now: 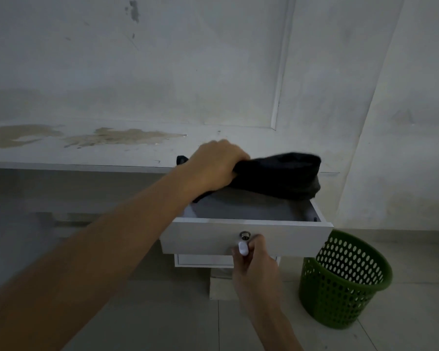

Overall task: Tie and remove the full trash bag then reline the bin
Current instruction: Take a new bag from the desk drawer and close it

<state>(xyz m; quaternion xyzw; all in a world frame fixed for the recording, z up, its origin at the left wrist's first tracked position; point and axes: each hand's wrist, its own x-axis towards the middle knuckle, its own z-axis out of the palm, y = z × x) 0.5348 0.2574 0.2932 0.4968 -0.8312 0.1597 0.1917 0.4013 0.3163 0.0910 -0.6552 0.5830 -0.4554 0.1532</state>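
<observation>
My left hand [213, 163] grips a bundle of black trash bags [279, 174] above the open white drawer [284, 236], at the level of the desk top. My right hand [254, 257] holds the drawer front from below, thumb up near the round metal lock [244, 234]. A green perforated plastic bin [345, 282] stands on the floor to the right of the drawer unit; no liner shows in it.
A white desk top [86, 148] with stained patches runs along the wall. Below the open drawer sits a second, closed drawer [203, 260]. Pale floor tiles [162, 320] spread in front, and a wall corner rises behind the bin.
</observation>
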